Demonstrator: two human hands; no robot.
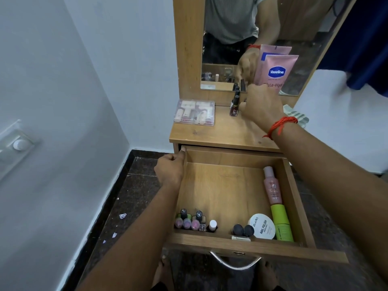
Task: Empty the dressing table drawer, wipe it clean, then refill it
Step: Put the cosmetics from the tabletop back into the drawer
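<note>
Wooden dressing table top point(220, 133) in a pale-walled corner over dark speckled floor point(136, 185); the drawer point(252, 246) is pulled out below it, half full. My left hand point(170, 169) grips the drawer's left wall. My right hand point(262, 106) holds the Vaseline tube point(277, 70) upright at the mirror point(304, 28), fingertips hidden.

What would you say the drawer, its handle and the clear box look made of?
Drawer: probably wood-grain laminate board, matte, printed grain. Handle: likely polished metal, bright reflections. Clear box: seemingly transparent plastic, contents visible through it.
</note>
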